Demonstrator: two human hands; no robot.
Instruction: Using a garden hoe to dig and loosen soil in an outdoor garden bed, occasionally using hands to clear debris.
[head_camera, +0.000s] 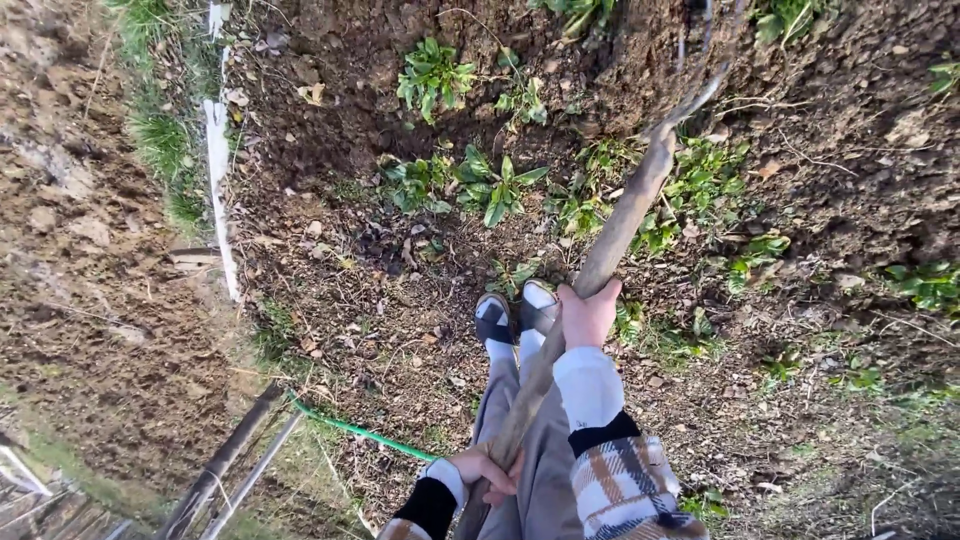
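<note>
**Two hands on a long wooden handle, garden plot**

We look straight down over our own legs onto bare, dug soil with scattered weeds.

Far left: a thin white strip runs along the edge of the bed, grass beside it. Lower left: two dark poles lie slanted, and a green cord runs from them toward our left hand.

Left hand: low in the frame, fingers wrapped shut around the lower end of the handle. Black cuff, white under-sleeve showing at the wrist. The arm comes in from the bottom edge, wrist bent inward toward the body.

Feet: two grey-and-white shoes close together on the soil, just left of the handle, grey trousers below them.

Right hand: higher up the handle, fingers closed round it, thumb side up. The forearm reaches forward, in a white sleeve with a black band and a plaid jacket cuff.

The handle is rough, pale wood. It runs diagonally from the left hand at bottom centre, through the right hand, up to the upper right. Its far end is blurred over dark earth; we cannot tell what head it carries.

Right side: more weeds and dry litter on the soil.
</note>
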